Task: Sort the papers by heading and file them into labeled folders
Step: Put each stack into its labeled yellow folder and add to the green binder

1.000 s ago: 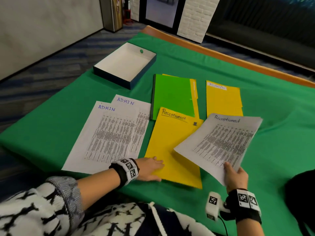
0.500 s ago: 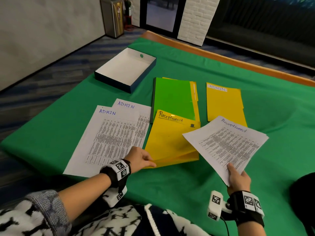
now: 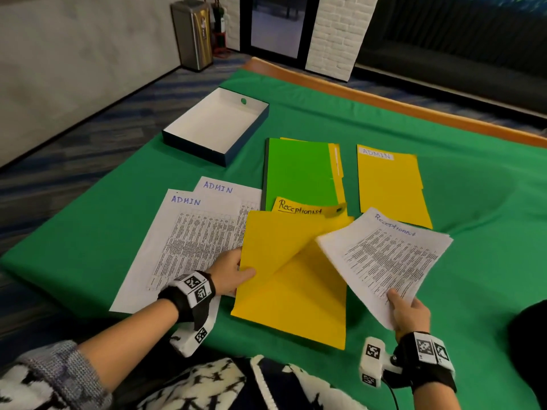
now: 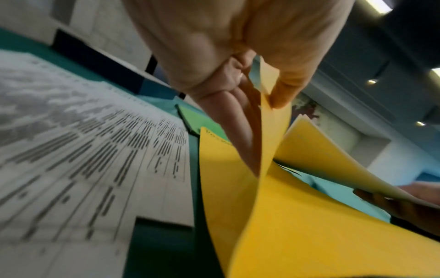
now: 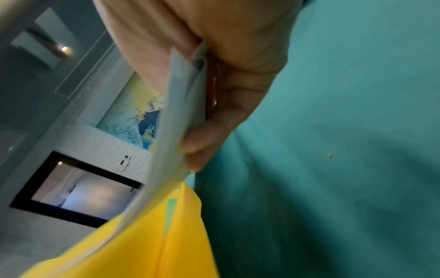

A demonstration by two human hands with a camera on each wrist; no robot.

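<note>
A yellow folder labelled Receptionist [image 3: 293,297] lies near the table's front edge with its front cover [image 3: 275,241] lifted. My left hand [image 3: 233,273] pinches that cover's left edge between thumb and fingers [image 4: 281,90]. My right hand [image 3: 408,312] grips the near corner of a thin stack of Receptionist papers [image 3: 384,255], held tilted above the folder's right side [image 5: 176,131]. Two ADMIN sheets [image 3: 189,238] lie overlapped to the left. A yellow ADMIN folder [image 3: 390,187] lies shut at the back right.
A green folder [image 3: 299,173] lies on another yellow one behind the open folder. A white open box with dark sides [image 3: 216,125] stands at the back left. The green cloth [image 3: 488,232] covers the table, whose wooden rim [image 3: 384,102] runs along the far side.
My left hand went from resting flat on the Receptionist folder to pinching its cover and raising it. My right hand has brought the Receptionist papers closer over the opening folder.
</note>
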